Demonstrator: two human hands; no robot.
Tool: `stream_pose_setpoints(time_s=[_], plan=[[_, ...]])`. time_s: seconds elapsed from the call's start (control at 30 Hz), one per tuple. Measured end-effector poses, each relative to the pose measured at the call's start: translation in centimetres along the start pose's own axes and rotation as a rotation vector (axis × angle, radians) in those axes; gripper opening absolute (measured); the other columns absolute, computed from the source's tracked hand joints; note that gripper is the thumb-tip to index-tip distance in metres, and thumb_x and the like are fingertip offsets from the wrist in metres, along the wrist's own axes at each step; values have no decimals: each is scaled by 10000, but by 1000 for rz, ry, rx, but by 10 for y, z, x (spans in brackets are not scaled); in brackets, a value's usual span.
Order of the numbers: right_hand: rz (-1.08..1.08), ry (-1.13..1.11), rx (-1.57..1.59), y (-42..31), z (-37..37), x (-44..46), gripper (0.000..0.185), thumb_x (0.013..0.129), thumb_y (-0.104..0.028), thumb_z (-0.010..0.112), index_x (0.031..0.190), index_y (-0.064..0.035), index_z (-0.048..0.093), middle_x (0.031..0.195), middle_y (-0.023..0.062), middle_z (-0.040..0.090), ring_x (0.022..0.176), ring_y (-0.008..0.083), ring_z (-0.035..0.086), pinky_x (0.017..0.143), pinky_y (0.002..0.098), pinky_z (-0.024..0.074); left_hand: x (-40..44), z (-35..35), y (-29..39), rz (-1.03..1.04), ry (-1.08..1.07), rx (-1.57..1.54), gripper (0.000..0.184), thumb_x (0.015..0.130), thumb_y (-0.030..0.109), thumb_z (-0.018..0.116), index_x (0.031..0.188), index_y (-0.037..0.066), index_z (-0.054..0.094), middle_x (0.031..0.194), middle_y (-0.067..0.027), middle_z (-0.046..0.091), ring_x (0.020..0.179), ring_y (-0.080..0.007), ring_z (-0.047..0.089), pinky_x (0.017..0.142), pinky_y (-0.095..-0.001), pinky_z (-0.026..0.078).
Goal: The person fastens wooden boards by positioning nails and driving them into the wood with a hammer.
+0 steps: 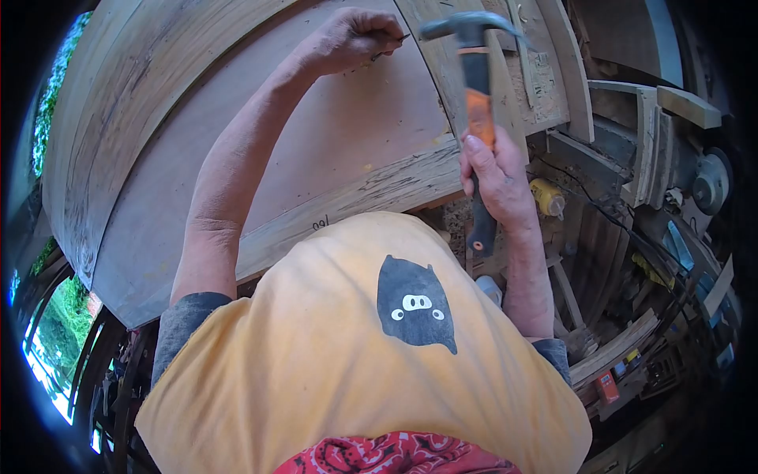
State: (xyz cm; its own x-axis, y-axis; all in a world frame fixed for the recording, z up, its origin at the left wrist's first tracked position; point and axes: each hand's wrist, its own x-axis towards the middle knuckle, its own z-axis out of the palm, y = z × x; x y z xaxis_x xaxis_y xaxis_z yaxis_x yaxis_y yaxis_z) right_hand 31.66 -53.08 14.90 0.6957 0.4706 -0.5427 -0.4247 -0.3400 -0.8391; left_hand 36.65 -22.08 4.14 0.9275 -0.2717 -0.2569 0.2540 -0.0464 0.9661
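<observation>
My right hand [497,172] is wrapped round the orange and black handle of a claw hammer [479,110], whose metal head is raised beside my left hand and slightly blurred. My left hand [359,39] is closed in a pinch at the top of the pale wooden panel [316,134]. A thin dark piece [405,37] sticks out from its fingertips, close to the panel's right edge; it looks like a nail or pin, too small to be certain. A lighter wooden strip [355,188] with dark grain runs along the panel's near edge.
Curved wooden boards [150,71] flank the panel on the left. To the right are wood offcuts [647,134], a yellow bottle [547,197], a round metal disc [711,180], a dark cable and a red box [607,387]. Greenery shows at the far left.
</observation>
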Motion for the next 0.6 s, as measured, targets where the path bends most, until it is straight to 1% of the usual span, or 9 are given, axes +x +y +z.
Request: stream_pose_setpoints(time_s=[0.03, 0.13, 0.27, 0.37, 0.47, 0.57, 0.6], plan=[[38, -60, -44, 0, -1, 2, 309, 1081, -314, 527, 1134, -9, 527, 738, 8, 553, 558, 71, 523, 528, 231, 442, 1, -1, -4, 6, -4, -30, 71, 952, 36, 666, 894, 66, 694, 694, 54, 581, 595, -49, 502, 519, -249, 409], [65, -22, -4, -13, -6, 0, 360, 1087, -353, 505, 1146, 1, 532, 728, 9, 552, 552, 78, 522, 525, 233, 440, -1, 0, -3, 15, 6, -36, 77, 946, 26, 660, 890, 65, 695, 683, 59, 569, 597, -45, 491, 518, -246, 401], [-26, 91, 51, -32, -10, 2, 370, 1091, -374, 488, 1144, -11, 539, 711, 10, 548, 542, 87, 524, 518, 236, 430, -2, 0, -3, 18, 9, -5, 85, 944, 21, 655, 883, 63, 698, 667, 64, 556, 598, -41, 480, 519, -245, 394], [37, -8, -96, -24, -14, 9, 360, 1090, -374, 486, 1123, -20, 543, 714, 12, 554, 544, 85, 527, 515, 235, 429, -2, 2, -1, 4, 25, 27, 90, 931, 7, 652, 873, 59, 698, 665, 64, 560, 591, -41, 472, 511, -244, 382], [138, -70, -124, -36, -22, 7, 353, 1089, -369, 477, 1089, -22, 543, 716, 13, 558, 542, 85, 527, 513, 235, 431, -2, 2, -2, 48, 26, 99, 107, 909, -17, 631, 865, 57, 694, 666, 67, 561, 585, -42, 468, 507, -246, 377], [54, 50, -1, -45, -23, 5, 345, 1087, -365, 474, 1070, -28, 545, 711, 14, 558, 537, 86, 527, 509, 236, 433, -4, 2, 2, -12, 14, 18, 132, 892, -32, 605, 857, 61, 693, 668, 69, 564, 584, -43, 469, 512, -248, 381], [14, 124, 63, -47, -20, 6, 338, 1086, -362, 471, 1059, -33, 545, 707, 14, 558, 534, 86, 524, 508, 237, 434, -4, 3, 0, -2, 19, 19, 129, 893, -27, 608, 857, 63, 693, 668, 68, 563, 582, -44, 471, 513, -248, 382]])
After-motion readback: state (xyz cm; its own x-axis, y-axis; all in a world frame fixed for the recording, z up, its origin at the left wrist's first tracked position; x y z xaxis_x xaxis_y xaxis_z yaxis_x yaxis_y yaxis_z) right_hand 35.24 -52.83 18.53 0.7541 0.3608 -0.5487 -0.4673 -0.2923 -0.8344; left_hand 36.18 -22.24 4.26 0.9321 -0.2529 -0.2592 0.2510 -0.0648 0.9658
